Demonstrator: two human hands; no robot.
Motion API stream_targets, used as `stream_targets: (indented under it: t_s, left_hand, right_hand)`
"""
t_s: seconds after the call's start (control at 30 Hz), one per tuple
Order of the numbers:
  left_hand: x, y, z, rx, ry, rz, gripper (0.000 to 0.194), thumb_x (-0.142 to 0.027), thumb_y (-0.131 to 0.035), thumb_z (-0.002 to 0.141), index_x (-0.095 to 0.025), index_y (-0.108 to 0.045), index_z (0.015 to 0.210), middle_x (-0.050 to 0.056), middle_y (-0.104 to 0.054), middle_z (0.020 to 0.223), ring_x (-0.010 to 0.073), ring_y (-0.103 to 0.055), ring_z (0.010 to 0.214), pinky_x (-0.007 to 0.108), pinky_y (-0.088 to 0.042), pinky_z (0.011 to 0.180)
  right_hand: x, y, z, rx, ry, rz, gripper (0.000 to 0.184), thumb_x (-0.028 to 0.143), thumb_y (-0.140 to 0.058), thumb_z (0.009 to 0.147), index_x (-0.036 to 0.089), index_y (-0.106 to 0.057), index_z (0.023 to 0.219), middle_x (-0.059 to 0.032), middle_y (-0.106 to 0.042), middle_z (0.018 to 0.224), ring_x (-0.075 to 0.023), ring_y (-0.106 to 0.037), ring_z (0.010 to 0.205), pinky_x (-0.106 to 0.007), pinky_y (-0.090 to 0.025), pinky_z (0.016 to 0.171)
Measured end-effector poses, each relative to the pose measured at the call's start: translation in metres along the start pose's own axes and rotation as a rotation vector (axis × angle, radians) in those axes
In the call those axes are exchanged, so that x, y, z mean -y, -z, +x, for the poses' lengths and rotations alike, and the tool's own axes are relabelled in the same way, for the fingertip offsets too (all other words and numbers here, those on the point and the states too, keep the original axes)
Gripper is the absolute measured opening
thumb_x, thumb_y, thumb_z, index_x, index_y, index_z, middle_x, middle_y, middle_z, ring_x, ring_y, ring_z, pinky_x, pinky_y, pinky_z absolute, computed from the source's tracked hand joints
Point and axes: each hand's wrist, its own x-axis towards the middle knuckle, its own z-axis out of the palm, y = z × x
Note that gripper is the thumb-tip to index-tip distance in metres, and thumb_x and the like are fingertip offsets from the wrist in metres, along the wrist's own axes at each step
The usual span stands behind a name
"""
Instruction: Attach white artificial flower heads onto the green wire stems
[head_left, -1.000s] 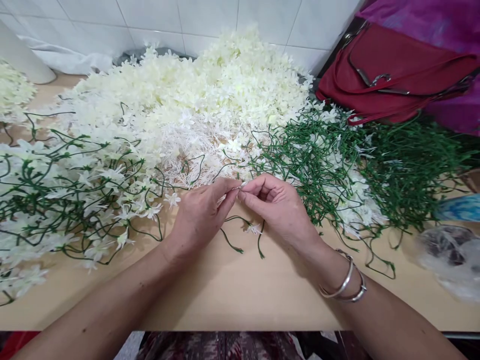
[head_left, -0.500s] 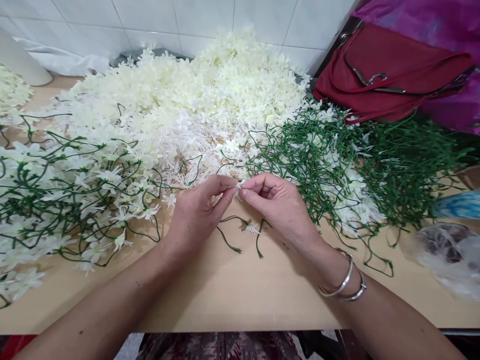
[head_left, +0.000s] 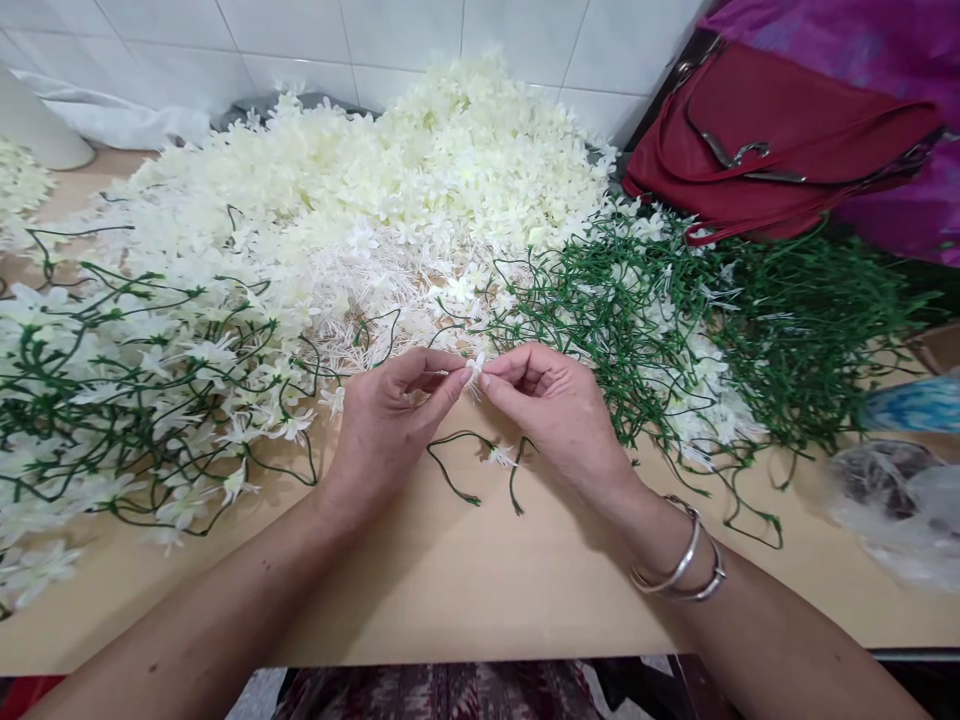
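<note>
My left hand (head_left: 390, 425) and my right hand (head_left: 559, 410) meet fingertip to fingertip above the wooden table (head_left: 465, 580). Between them they pinch a small white artificial flower (head_left: 475, 368) on a thin green stem (head_left: 457, 462) that hangs down and curls on the table below my hands. My right wrist wears silver bangles (head_left: 686, 570). Just beyond my fingers lies a patch of white spiky plastic flower centres (head_left: 375, 290).
A big heap of cream loose petals (head_left: 420, 170) fills the back. Finished flowered stems (head_left: 127, 390) lie at left, bare green stems (head_left: 757, 320) at right. A red bag (head_left: 772, 140) sits back right, a clear plastic bag (head_left: 892, 500) at the right edge.
My hands have stayed together at the same spot, fingers working slightly on the flower. The hanging green stem has shifted a little to the left.
</note>
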Motion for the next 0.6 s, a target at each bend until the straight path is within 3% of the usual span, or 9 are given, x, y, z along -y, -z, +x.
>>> stream_targets:
  t_s: [0.23,0.6]
  left_hand:
    - [0.0004,0.0009,0.0029,0.03,0.184,-0.174,0.018,-0.037,-0.081,0.088,-0.019,-0.081,0.093,0.002,-0.082,0.086,0.0135,-0.071,0.073,0.021,-0.054,0.067]
    - [0.0037,-0.0042,0.002,0.025,0.061,-0.19,0.016,-0.036,-0.083,0.086,-0.021,-0.079,0.087,0.004,-0.08,0.09,0.017,-0.072,0.081,0.027,-0.059,0.076]
  right_hand:
    - [0.0031,0.0004,-0.0022,-0.013,0.093,-0.12,0.002,0.019,-0.072,0.079,0.019,-0.072,0.077,0.0028,-0.064,0.067,-0.0115,-0.056,0.062,-0.027,-0.046,0.061]
    - [0.0032,0.001,-0.008,-0.059,0.297,-0.293,0.008,0.017,-0.072,0.088,0.023,-0.075,0.084,0.0002,-0.071,0.078,-0.0163,-0.064,0.074,-0.032,-0.052,0.072]
